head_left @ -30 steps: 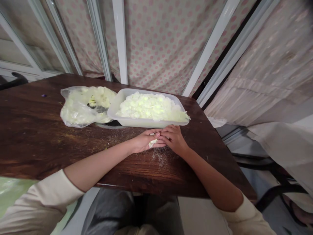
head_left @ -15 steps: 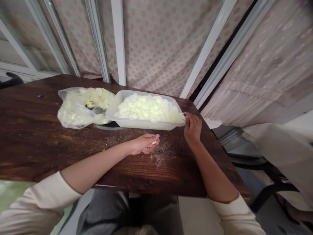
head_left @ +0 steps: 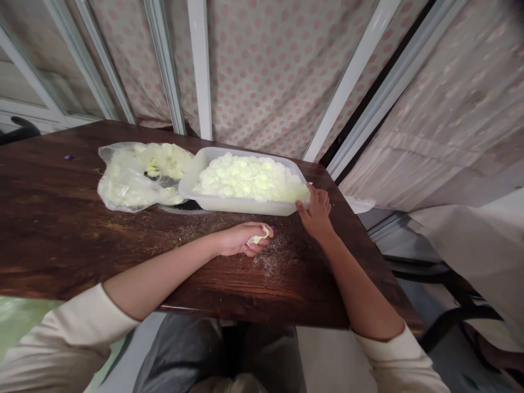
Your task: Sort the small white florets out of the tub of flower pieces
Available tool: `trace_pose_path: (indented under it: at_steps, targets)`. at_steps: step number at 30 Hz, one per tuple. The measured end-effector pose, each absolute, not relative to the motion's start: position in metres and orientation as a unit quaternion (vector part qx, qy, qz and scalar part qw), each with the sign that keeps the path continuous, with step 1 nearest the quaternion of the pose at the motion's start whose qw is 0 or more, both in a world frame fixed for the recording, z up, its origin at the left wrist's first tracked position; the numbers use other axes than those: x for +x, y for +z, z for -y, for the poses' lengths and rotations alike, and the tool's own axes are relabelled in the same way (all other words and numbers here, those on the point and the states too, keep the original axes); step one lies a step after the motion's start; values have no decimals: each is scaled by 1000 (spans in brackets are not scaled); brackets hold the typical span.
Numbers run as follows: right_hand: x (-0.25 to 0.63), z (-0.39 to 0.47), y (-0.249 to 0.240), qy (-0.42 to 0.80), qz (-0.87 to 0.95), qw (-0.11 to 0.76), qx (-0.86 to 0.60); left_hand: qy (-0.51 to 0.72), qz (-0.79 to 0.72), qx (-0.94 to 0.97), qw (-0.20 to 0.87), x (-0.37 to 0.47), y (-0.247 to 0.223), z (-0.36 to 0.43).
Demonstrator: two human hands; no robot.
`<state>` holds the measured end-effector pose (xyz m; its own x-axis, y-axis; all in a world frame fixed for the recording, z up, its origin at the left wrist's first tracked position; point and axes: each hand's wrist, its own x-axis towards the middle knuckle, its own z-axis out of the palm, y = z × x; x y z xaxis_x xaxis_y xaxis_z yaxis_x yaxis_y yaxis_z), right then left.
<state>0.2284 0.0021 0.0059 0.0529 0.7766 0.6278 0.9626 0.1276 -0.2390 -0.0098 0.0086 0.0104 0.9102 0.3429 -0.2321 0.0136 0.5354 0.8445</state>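
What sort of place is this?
Probably a room in a home, though that's not certain: there's a dark wooden table, a pink-dotted curtain and pale frame bars.

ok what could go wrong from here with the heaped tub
The right hand is at the right end of the tub; a knock there might spill some of the heaped white pieces.
A push leftward could shove the tub into the bag beside it.
The pale piece in the left hand might drop onto the crumbs on the table.
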Motion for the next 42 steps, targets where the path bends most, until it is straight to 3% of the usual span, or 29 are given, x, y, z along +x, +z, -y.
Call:
trace_pose_path:
  at_steps: [11,15,20,26,35,42]
  targets:
    - [233,-5,2,-106,680,345,-638,151,-234,548,788,-8,5,-8]
    - [229,0,6,-145,710,316,-613,190,-233,498,813,-7,7,-8]
    - [218,15,20,-202,693,378,-580,222,-191,389,874,-9,8,-15]
    - [203,33,22,-229,733,367,-525,239,-213,434,842,-11,9,-15]
    - [171,43,23,-133,850,319,-397,318,-273,595,686,-15,12,-8]
    - [156,37,13,-62,809,341,-476,326,-212,839,380,-16,20,0]
